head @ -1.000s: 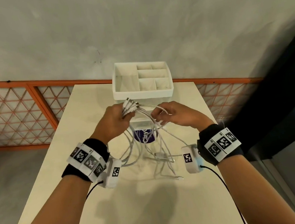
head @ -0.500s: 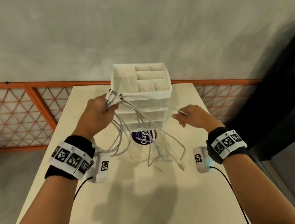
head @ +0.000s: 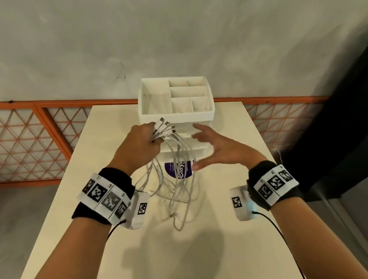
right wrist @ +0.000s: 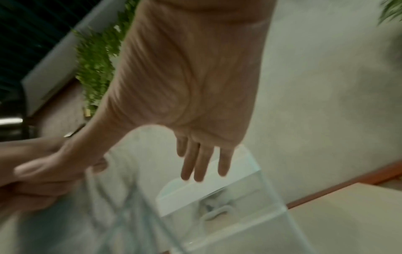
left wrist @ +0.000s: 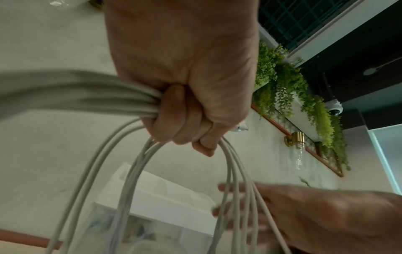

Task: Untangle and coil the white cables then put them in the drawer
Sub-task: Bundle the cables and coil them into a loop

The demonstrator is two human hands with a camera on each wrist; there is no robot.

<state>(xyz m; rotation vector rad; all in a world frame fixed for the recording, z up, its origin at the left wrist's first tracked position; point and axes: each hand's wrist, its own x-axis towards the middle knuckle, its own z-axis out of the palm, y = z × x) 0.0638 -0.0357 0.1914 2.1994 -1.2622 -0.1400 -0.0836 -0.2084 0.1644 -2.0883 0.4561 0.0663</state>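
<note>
White cables (head: 177,164) hang in a loose bundle from our left hand (head: 140,145), whose fingers are curled tight round the strands just behind the gathered plugs (head: 165,127); the left wrist view shows the same fist (left wrist: 185,106) with the cords arching down out of it. The bundle's long axis runs nearly vertical, from the fist down toward the surface (head: 95,222), where the free ends trail near its middle. Our right hand (head: 217,151) holds nothing: its fingers (right wrist: 202,161) are spread and straight, palm turned toward the hanging strands and just beside them on their right; whether it touches them we cannot tell. The drawer unit (head: 176,107) stands at the far edge of the surface, directly behind the bundle, its white divided tray on top. We judge the right hand the nearer free hand for taking the hanging lengths and starting a coil, while the left anchors the plug end.
</note>
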